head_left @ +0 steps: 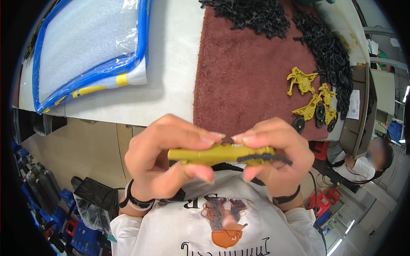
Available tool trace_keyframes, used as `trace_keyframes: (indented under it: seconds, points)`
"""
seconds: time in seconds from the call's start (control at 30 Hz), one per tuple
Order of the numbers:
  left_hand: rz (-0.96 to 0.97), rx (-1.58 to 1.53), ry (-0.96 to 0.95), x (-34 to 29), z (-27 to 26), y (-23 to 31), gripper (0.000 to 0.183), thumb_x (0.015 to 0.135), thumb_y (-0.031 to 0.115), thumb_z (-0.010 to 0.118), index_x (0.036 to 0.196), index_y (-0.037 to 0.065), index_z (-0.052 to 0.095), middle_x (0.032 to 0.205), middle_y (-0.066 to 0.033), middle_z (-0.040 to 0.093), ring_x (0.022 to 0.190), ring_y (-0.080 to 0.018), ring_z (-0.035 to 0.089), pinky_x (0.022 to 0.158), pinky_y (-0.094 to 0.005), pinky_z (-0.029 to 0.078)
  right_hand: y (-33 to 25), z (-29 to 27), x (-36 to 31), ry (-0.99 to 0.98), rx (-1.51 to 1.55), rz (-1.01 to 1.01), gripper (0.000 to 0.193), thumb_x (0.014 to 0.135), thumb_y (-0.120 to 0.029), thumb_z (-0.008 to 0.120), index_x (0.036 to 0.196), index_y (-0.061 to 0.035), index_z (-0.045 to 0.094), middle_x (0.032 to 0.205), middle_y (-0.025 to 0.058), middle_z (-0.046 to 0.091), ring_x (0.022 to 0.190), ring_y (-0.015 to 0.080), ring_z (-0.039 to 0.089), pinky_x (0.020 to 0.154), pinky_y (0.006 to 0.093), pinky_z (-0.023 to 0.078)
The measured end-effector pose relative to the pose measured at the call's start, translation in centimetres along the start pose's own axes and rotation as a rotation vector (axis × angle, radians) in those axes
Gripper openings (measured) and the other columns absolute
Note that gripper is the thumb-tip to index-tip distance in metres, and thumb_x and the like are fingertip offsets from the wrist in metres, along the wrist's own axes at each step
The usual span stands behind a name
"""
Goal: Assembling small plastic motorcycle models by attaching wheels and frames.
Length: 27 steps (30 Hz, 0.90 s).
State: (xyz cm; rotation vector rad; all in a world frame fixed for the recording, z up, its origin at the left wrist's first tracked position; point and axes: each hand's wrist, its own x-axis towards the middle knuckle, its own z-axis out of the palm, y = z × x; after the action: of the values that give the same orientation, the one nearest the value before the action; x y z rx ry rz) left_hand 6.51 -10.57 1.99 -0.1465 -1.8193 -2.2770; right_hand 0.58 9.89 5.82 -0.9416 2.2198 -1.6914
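Observation:
Between my two hands, close in front of my chest, I hold a long mustard-yellow plastic toy part [222, 154] level from side to side. My left hand [158, 153] pinches its rounded left end between thumb and fingers. The other end is gripped by my right hand [282, 153], with the thumb below and fingers on top. A thin black plastic piece [267, 158] runs along that right end and sticks out past it. The fingertips of both hands nearly meet over the middle. Motion blurs the finer details.
A brown towel [243, 85] covers the right side of the white table [175, 64]. On it lie several yellow toy parts [302, 80], black wheels [320, 112] and heaps of black parts [256, 17]. A blue-edged plastic package [94, 47] lies left. Another person [363, 164] sits at far right.

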Motion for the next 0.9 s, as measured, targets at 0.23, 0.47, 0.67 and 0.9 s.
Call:
trace_keyframes:
  seconds: [0.23,0.47,0.67,0.9]
  points:
    - [-0.13,-0.179,-0.001,0.7,0.3,-0.4,0.051,0.071,0.018,0.088,0.11,-0.002,0.062,0.101,-0.0121,0.068,0.091,-0.0182,0.066,0.079,-0.029,0.051,1.9,0.1,-0.3,0.134,0.747,0.121,0.042,0.078,0.008,0.073,0.112,0.0015,0.049,0.116,0.0234,0.061,0.107,0.0242,0.063,0.093,0.0337,0.051]
    - [-0.012,0.118,0.013,1.0,1.4,-0.6,0.03,0.078,0.0,0.076,0.106,0.0,0.065,0.096,-0.0084,0.068,0.08,-0.0103,0.061,0.067,-0.0224,0.047,1.9,0.5,-0.6,0.085,0.495,0.32,0.045,0.077,0.007,0.075,0.117,0.0033,0.057,0.116,0.0158,0.062,0.108,0.0227,0.063,0.094,0.0343,0.05]
    - [-0.093,0.116,-0.073,1.2,0.9,-0.3,0.028,0.08,0.008,0.076,0.103,-0.003,0.063,0.098,-0.0126,0.063,0.092,-0.0207,0.061,0.082,-0.0303,0.048,2.5,0.8,0.3,0.068,0.416,0.091,0.037,0.073,0.001,0.08,0.107,0.0015,0.065,0.11,0.0191,0.064,0.1,0.0236,0.066,0.085,0.0337,0.055]
    - [0.193,0.407,-0.071,0.9,1.4,-0.7,0.017,0.079,-0.005,0.063,0.096,-0.002,0.064,0.09,-0.0128,0.065,0.083,-0.0218,0.061,0.072,-0.0309,0.048,1.1,1.4,0.6,0.098,0.227,0.171,0.033,0.071,0.0,0.081,0.101,0.0022,0.068,0.1,0.0177,0.069,0.092,0.0239,0.069,0.079,0.0323,0.055]
